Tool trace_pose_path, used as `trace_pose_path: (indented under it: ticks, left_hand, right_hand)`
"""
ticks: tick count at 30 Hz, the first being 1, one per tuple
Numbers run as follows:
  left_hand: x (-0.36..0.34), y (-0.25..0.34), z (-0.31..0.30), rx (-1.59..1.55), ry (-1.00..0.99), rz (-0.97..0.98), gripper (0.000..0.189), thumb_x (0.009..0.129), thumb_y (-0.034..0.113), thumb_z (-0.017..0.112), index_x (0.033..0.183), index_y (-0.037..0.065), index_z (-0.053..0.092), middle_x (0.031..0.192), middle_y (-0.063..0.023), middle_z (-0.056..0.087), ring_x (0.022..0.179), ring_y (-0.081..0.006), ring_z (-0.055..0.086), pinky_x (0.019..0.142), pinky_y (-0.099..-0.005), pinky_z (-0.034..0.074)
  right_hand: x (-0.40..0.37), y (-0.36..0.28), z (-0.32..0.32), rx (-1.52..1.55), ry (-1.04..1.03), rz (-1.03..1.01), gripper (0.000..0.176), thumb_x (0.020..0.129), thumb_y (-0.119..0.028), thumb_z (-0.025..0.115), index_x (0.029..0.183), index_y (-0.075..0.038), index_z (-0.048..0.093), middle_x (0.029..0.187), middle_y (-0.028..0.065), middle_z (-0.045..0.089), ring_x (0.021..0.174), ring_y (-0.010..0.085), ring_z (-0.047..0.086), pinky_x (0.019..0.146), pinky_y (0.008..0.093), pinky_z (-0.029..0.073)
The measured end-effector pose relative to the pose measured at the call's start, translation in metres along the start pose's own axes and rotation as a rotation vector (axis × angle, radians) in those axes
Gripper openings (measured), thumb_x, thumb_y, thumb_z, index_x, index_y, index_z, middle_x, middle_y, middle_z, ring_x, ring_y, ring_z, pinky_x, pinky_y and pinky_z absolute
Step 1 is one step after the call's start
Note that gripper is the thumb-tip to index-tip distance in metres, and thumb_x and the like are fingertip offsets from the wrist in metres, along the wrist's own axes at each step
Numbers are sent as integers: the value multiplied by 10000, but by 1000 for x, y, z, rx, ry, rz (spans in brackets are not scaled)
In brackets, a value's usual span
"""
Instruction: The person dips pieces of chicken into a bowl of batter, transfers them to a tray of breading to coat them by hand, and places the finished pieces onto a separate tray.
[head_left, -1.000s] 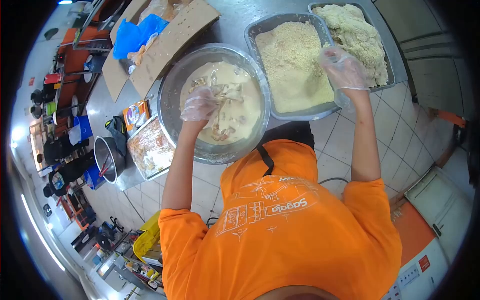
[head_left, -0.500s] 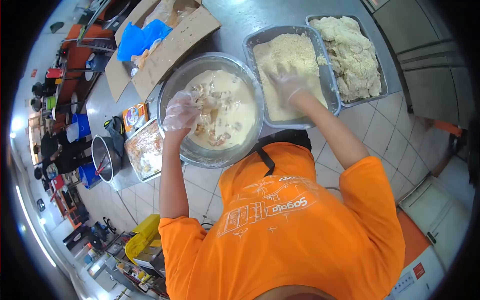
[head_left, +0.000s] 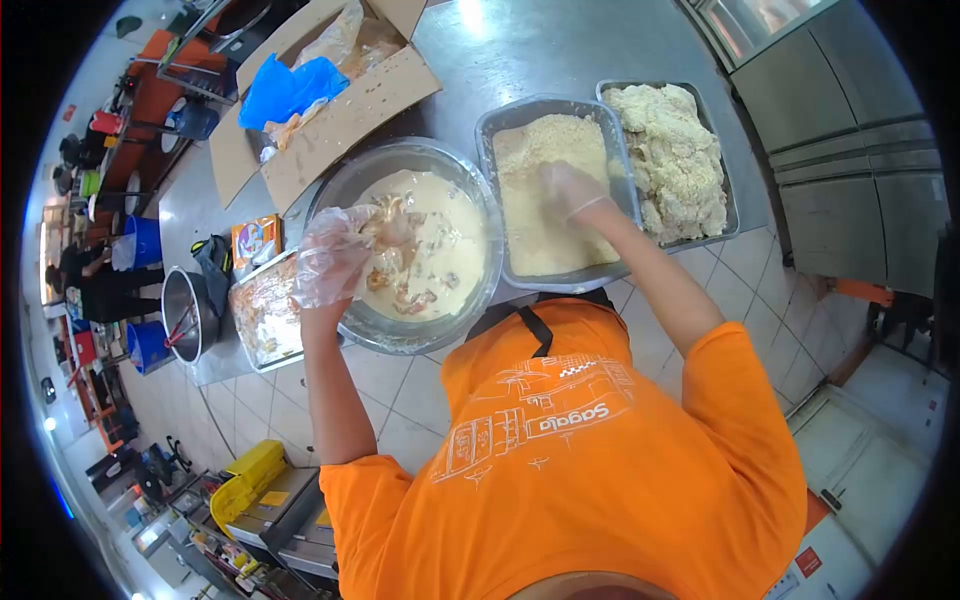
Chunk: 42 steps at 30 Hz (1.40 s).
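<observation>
Over the left side of a large metal bowl [head_left: 470, 310] of pale batter, my left hand [head_left: 335, 255], in a clear plastic glove, has its fingers wrapped round a batter-coated meat piece [head_left: 393, 232]. Other pieces lie partly sunk in the batter. My right hand [head_left: 573, 190], gloved too, rests on the pale crumbs [head_left: 535, 235] in a grey tub [head_left: 488, 130]; its fingertips are blurred and partly in the crumbs. Right of the tub, a metal tray [head_left: 737, 215] holds a heap of crumb-coated pieces [head_left: 680, 160].
An open cardboard box [head_left: 350, 120] with a blue bag [head_left: 290, 92] stands behind the bowl. To the left are a tray of meat under plastic [head_left: 268, 312], an orange packet [head_left: 256, 243] and a metal pot [head_left: 190, 315]. A person [head_left: 105, 290] stands far left.
The view has shifted, so the bowl and tubs sit lower and further left. A meat piece now shows more clearly at my left hand's fingers, lifted from the batter.
</observation>
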<state>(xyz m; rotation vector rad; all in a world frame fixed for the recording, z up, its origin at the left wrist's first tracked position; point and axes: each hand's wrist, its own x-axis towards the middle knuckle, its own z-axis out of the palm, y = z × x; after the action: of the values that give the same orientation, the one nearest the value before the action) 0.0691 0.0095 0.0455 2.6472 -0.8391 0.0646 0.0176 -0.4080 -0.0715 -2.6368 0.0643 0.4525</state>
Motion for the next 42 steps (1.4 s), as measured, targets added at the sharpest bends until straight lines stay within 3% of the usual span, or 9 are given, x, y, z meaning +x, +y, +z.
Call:
trace_pose_path:
  ticks: [5, 7, 10, 13, 20, 25, 31, 33, 42]
  left_hand:
    - [1, 15, -4, 8, 52, 2, 344, 780, 131, 788, 1118, 146, 726, 1249, -135, 628, 1158, -368, 573, 987, -475, 450]
    - [-3, 10, 3, -22, 67, -48, 357, 778, 132, 793, 1128, 150, 724, 1265, -131, 623, 1169, -366, 569, 991, -475, 449]
    - [-3, 7, 4, 140, 115, 133, 365, 775, 136, 802, 1131, 149, 723, 1274, -127, 619, 1179, -366, 564, 993, -470, 451]
    - [0, 24, -7, -32, 20, -103, 465, 840, 252, 781, 1251, 79, 648, 1271, -145, 613, 1216, -338, 554, 1067, -451, 404]
    - [15, 53, -12, -86, 51, 42, 432, 803, 180, 801, 1200, 75, 665, 1182, -146, 647, 1143, -338, 590, 995, -442, 452]
    - [47, 74, -8, -126, 7, 132, 341, 777, 139, 795, 1099, 73, 705, 1089, -137, 668, 1051, -350, 625, 945, -436, 484]
    - [117, 107, 23, -179, 208, 792, 295, 775, 130, 776, 1062, 97, 721, 994, -140, 663, 940, -345, 625, 851, -415, 501]
    - [134, 149, 24, -199, -267, 353, 299, 800, 80, 731, 1094, 125, 702, 1080, -95, 675, 1041, -280, 637, 902, -387, 506]
    - [169, 202, 70, -231, -539, 608, 248, 827, 69, 670, 1071, 101, 699, 998, -96, 676, 937, -270, 652, 812, -381, 532]
  right_hand:
    - [-9, -25, -55, 182, 46, -94, 679, 877, -310, 674, 1483, -173, 399, 1492, 204, 419, 1356, 384, 446, 1135, 427, 384]
    - [-6, -45, -61, -362, -9, -29, 891, 860, -458, 697, 1576, -203, 232, 1615, 161, 262, 1479, 370, 269, 1220, 478, 248]
    - [2, -51, -21, -509, -46, -158, 886, 911, -572, 588, 1599, -193, 177, 1662, 118, 162, 1529, 347, 134, 1240, 550, 96]
    - [21, -28, -3, -476, 86, -276, 838, 956, -630, 454, 1600, -173, 177, 1663, 96, 170, 1536, 352, 101, 1224, 594, 51]
    - [16, -32, -35, -450, -11, -157, 699, 1018, -522, 385, 1592, -159, 222, 1668, 81, 158, 1539, 325, 94, 1236, 549, 72]
    - [-22, 6, -63, 246, 241, -108, 616, 990, -411, 500, 1517, -114, 383, 1597, 183, 318, 1473, 366, 306, 1219, 446, 240]
    - [-78, 6, -97, 534, 350, 175, 513, 966, -277, 578, 1431, -81, 489, 1506, 226, 446, 1398, 344, 438, 1147, 401, 359]
    - [-77, 31, -79, 508, 482, 49, 490, 958, -235, 590, 1413, -76, 499, 1485, 219, 469, 1361, 339, 476, 1119, 398, 385]
    - [-108, 47, -79, 570, 787, -68, 339, 912, -64, 614, 1248, -40, 581, 1297, 190, 601, 1214, 318, 590, 1021, 378, 457]
